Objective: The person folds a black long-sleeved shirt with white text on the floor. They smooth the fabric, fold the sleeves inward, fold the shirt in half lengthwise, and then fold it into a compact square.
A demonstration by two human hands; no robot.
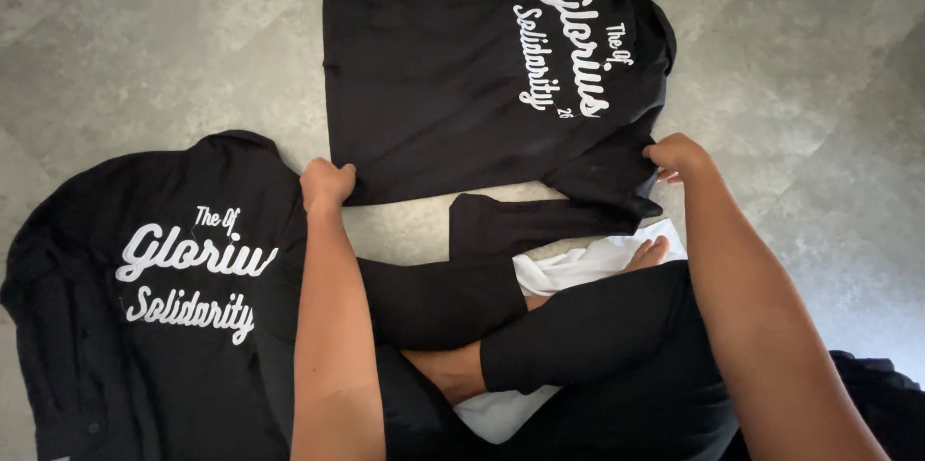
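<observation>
A black shirt (453, 66) with white script lettering on its back lies spread flat on the grey floor in front of me. My left hand (326, 182) grips its near left edge. My right hand (676, 155) grips its near right corner, where the fabric bunches up. One black sleeve (520, 222) lies folded across the floor between my hands. A second black shirt (154, 297) with similar white lettering lies at my left, touching my left forearm.
I sit cross-legged in black trousers (597, 336), with a bare foot (647, 255) showing. A white cloth (588, 263) lies under my legs. Grey stone-look floor (819, 85) spreads all around.
</observation>
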